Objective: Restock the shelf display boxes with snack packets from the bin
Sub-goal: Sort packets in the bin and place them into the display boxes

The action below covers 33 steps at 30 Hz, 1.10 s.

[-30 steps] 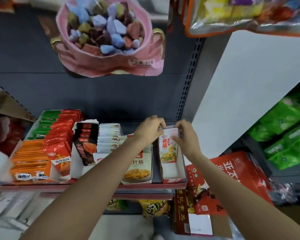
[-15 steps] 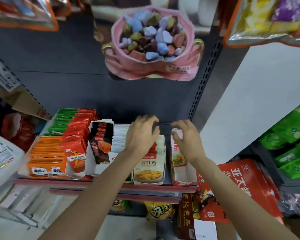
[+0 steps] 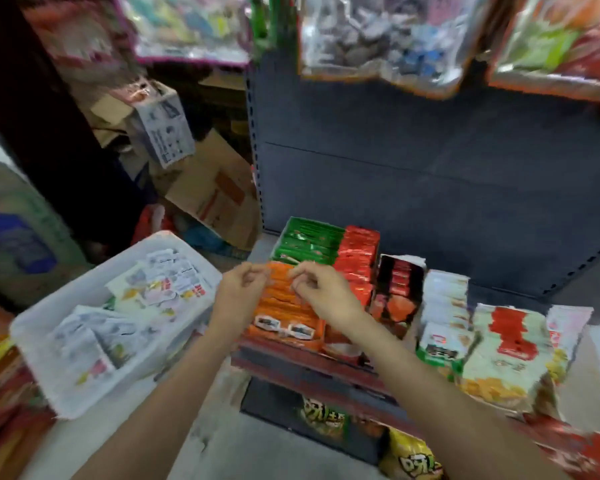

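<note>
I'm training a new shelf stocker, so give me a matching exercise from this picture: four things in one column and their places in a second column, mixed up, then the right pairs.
Things:
1. white bin
2. green packets
3. orange packets
4. cardboard boxes

Places:
A. at the back of the shelf, behind the orange row
B. on the floor behind the bin, left of the shelf upright
C. left of the shelf, holding white packets
D. front left of the shelf, under both hands

Pairs: 1-C, 2-A, 3-D, 4-B
</note>
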Available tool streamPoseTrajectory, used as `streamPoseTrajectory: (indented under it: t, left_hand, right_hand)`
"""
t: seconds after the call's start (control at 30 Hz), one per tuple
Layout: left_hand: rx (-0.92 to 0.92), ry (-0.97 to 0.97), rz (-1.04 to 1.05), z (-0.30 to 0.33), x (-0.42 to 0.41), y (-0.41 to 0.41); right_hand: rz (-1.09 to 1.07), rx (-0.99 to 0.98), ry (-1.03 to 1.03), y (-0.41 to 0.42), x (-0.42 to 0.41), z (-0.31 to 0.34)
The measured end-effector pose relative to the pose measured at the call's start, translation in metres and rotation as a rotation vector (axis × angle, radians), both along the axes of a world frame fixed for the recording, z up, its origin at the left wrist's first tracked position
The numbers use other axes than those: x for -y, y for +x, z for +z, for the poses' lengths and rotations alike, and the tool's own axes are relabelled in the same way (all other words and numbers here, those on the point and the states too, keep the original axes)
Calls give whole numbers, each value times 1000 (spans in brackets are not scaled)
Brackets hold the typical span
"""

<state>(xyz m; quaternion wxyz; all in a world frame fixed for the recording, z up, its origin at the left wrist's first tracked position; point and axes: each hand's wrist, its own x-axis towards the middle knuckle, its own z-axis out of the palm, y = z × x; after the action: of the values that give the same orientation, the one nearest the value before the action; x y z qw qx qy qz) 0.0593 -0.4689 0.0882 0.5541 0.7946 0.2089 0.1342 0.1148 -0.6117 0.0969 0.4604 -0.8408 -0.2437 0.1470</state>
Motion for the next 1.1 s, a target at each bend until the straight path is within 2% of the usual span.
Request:
streamPoseTrajectory:
  t: [0.13, 0.33, 0.47, 0.63, 0.83, 0.9, 1.0, 1.1]
  left_hand:
    - [-148, 18, 51, -24, -106, -27]
    - [-432, 225, 104, -70, -222, -47]
    - [-574, 345, -4, -100, -273, -43]
    - [-634, 473, -96, -125, -312, -18]
    - [-572, 873, -332, -159, -328, 7]
    - [-625, 998, -461, -171, -331, 11]
    - [-714, 1057, -534, -183, -337, 13]
    - [-510, 1243, -457, -186, -333, 14]
  right_hand:
    - [95, -32, -136, -17, -115, -23]
    - [203, -153, -366, -21, -245, -76]
    - [268, -146, -520, -7, -293, -108]
    - [241, -116, -640, 22, -330, -145]
    - [135, -91, -712, 41, -348, -177]
    - [153, -53, -727, 41, -350, -184]
    - [153, -43, -691, 40, -353, -188]
    - [115, -93, -599, 43, -353, -183]
